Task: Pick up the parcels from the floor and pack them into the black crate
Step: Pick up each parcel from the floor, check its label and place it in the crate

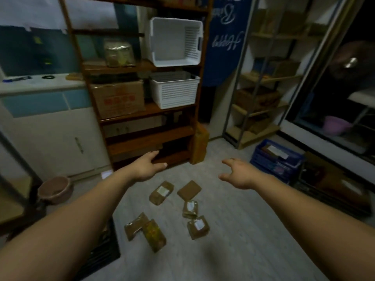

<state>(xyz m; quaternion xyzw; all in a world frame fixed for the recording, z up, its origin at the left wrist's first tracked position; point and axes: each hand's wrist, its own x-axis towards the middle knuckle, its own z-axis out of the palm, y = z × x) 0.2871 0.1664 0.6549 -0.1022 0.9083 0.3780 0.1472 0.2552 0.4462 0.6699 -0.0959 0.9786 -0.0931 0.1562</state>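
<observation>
Several brown taped parcels lie on the grey floor: one with a white label point(161, 192), a plain one point(189, 189), two labelled ones point(190, 209) point(198, 227), and two overlapping at the near left point(135, 226) point(154, 235). The black crate point(102, 251) sits at the lower left, partly hidden behind my left forearm. My left hand point(147, 167) and my right hand point(238, 172) are stretched out above the parcels, fingers spread and holding nothing.
A wooden shelf unit point(146, 110) with white baskets point(174, 90) and a cardboard box stands ahead. A blue crate point(277, 159) holding a parcel sits at the right by a metal rack. A brown bowl point(55, 189) is on the floor at left.
</observation>
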